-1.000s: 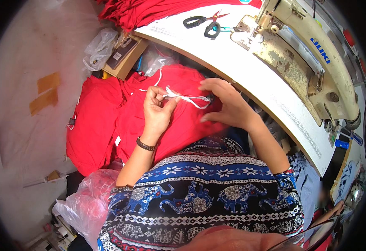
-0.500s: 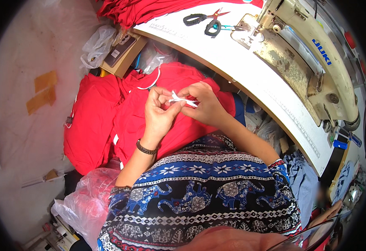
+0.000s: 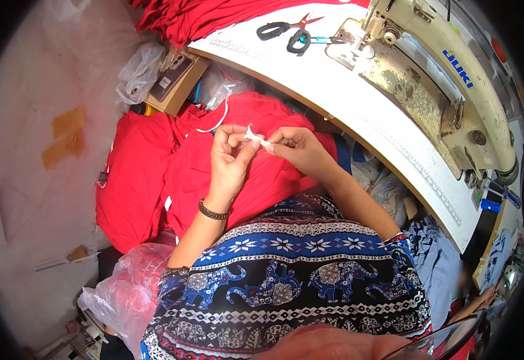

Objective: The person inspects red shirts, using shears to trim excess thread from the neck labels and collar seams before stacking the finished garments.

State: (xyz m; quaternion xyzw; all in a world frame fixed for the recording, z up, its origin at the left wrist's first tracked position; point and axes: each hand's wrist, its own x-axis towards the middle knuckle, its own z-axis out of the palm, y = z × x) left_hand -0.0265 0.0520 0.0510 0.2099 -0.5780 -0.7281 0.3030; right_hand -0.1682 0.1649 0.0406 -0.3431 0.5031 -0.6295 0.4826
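Between my hands is a small white strip, like a folded piece of tape or label (image 3: 253,135). My left hand (image 3: 229,157) pinches one part of it between thumb and fingers, with a flared end sticking up. The thumb and index finger of my right hand (image 3: 301,150) are closed on the narrow end. Both hands are above a large heap of red cloth (image 3: 193,180) that lies just beyond my lap. Whether the strip is fabric or paper is too small to tell.
A white table (image 3: 388,129) curves along the right, bearing a sewing machine (image 3: 454,114), black-handled scissors (image 3: 298,43) and more red cloth (image 3: 214,18). A cardboard box (image 3: 181,90) stands behind the heap. A clear plastic bag (image 3: 121,285) lies at lower left. Someone's hand (image 3: 484,298) shows at lower right.
My right hand has turned and drawn its fingers in, now pinching the strip's narrow end. The strip looks more gathered than before. The view has shifted slightly.
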